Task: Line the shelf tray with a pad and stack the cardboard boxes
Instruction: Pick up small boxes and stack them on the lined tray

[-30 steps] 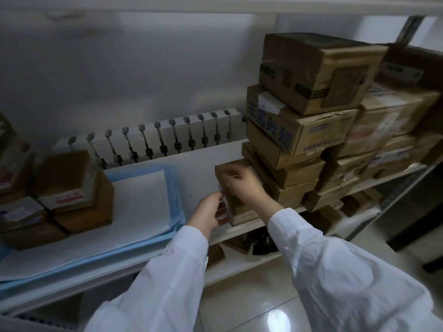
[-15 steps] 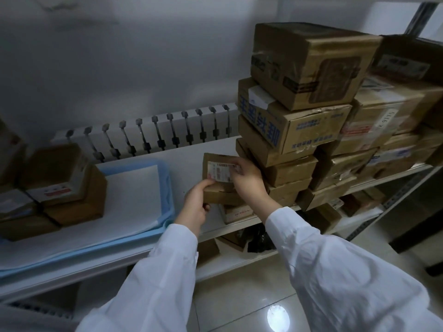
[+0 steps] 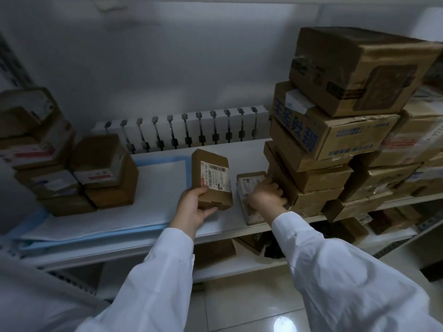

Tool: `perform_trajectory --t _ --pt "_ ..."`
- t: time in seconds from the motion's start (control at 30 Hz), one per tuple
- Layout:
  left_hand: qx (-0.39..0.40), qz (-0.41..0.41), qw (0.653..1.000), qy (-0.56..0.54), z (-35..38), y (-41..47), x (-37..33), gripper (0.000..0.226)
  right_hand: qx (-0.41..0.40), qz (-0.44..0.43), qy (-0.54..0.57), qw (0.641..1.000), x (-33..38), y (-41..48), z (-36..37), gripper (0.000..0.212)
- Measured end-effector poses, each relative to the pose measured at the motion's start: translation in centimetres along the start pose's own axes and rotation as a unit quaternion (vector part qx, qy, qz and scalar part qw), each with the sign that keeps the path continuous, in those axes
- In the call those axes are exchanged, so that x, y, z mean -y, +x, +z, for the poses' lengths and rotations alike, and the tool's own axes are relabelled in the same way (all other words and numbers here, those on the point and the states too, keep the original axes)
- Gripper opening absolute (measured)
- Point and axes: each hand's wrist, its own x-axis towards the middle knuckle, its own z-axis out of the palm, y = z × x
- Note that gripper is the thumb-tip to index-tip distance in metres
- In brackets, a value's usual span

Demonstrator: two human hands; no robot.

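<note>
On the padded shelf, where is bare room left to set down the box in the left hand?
Free: the pad between the left box stacks and the held box in the left hand. Crowded: the right end, where the right hand grips a small box against the tall stack.

The left hand (image 3: pixel 191 209) grips a labelled box (image 3: pixel 212 182) at six o'clock, above the shelf (image 3: pixel 215 226). At three o'clock of it, the right hand (image 3: pixel 266 196) rests on another box (image 3: pixel 249 185) beside the stack (image 3: pixel 335 130). The pad (image 3: pixel 158 188) lies at nine o'clock.
</note>
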Motion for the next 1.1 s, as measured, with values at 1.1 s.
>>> perform_trajectory --t 1.1 --pt "-0.020 0.190 0.978 -0.088 -8.5 -4.6 -13.2 0.054 0.087 -0.094 0.637 0.760 13.4 -5.7 -0.7 0.052"
